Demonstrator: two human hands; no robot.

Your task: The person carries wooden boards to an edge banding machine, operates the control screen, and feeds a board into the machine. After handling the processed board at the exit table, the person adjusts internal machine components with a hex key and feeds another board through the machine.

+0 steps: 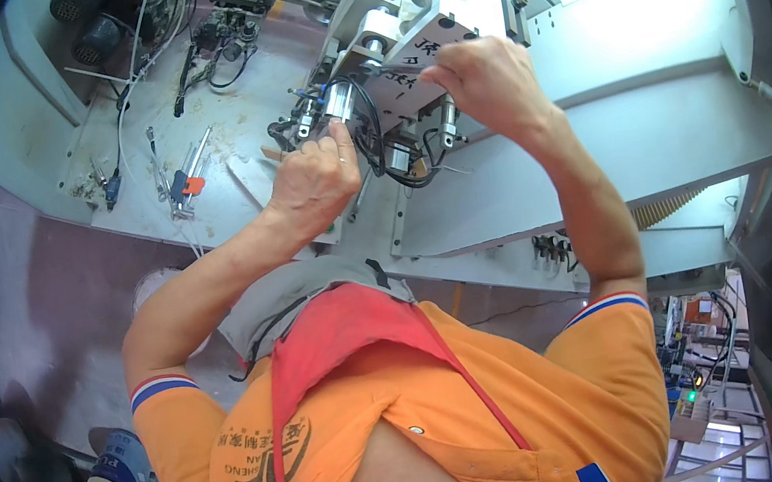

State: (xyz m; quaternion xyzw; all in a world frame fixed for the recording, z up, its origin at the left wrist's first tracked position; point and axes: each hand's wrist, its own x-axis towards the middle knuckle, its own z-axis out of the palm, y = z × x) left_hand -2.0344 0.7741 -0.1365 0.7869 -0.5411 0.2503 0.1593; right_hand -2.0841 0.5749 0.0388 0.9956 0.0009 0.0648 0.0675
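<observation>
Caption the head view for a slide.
Left fingers at a silver cylinder, right fingers near a white machine block.

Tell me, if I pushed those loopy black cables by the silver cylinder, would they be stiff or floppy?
The black cables beside the left hand would probably bend, since they curve in loops. They may be a bit springy, because the loops hold round, open shapes. They look thin, so each might feel light.
</observation>
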